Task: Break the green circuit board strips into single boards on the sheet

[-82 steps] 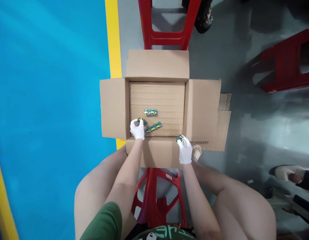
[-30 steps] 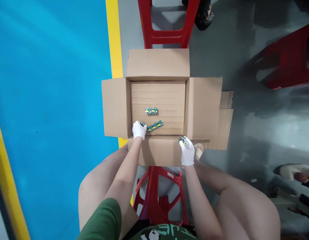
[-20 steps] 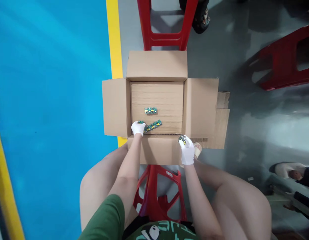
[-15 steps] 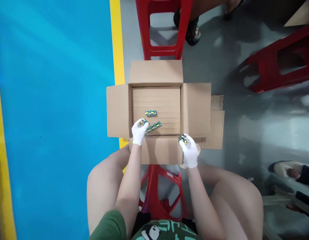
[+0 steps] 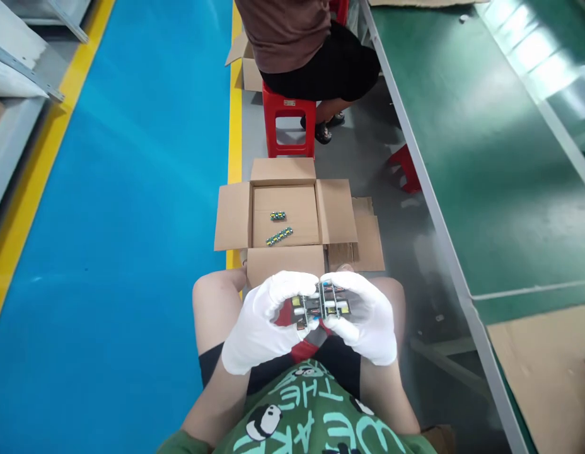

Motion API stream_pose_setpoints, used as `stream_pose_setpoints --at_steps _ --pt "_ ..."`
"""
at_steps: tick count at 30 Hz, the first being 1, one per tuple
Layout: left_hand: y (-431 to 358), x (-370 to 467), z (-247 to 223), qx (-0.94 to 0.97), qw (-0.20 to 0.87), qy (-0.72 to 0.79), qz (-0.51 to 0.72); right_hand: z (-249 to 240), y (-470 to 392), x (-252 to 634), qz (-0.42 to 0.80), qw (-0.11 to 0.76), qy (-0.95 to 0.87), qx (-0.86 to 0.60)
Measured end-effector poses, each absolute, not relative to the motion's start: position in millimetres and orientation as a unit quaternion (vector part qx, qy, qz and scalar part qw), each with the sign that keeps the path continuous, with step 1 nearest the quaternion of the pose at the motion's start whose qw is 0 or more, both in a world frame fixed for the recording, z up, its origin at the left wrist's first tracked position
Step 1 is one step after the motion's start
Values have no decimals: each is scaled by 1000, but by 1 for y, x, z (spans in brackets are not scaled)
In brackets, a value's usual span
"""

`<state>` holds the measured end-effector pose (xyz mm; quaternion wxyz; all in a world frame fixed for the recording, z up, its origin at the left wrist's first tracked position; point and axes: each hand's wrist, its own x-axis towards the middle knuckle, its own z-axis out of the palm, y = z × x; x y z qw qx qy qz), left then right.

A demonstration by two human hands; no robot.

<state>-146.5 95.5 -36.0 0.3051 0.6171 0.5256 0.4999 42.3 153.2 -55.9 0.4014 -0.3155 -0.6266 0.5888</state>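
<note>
left hand (image 5: 259,328): gloved in white, curled close before the lap, fingers pinched on the left end of a small circuit board (image 5: 321,307).
right hand (image 5: 363,315): gloved likewise, closed on the right end of the same board, so that the piece is held between both hands above the knees.
circuit board: seen face-up between the fingertips, dark, with small light parts on it; whether one board or two side by side are held cannot be told.
handling: the board is best gripped by its edges only, the parts on top left untouched, and kept level and low over the lap, so that a slip would likely end on the legs and not on the floor.
cardboard box (image 5: 233,217): open on the floor just beyond the knees, all four flaps folded out.
loose boards (image 5: 279,236): a strip lying slantwise near the box's near wall, and a shorter piece (image 5: 278,216) apart from it toward the middle.
flat cardboard (image 5: 368,233): lying on the floor, touching the box's right flap.
red stool (image 5: 289,123): behind the box, with another person (image 5: 306,44) seated on it, back turned.
tabletop (image 5: 486,145): long and green, running along the right side.
</note>
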Motion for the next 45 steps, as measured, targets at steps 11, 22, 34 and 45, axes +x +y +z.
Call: stream_pose_setpoints --at_steps 11,22,34,45 --pt "19 -109 0 643 305 428 557 -25 72 76 558 482 -631 -244" --pt "-1 -105 15 667 276 398 566 -7 60 82 475 510 -696 -175" --pt "5 -104 13 632 310 429 566 -12 65 79 494 504 -675 -212" --pt "12 -96 20 558 422 426 573 -7 65 88 443 513 -694 -243"
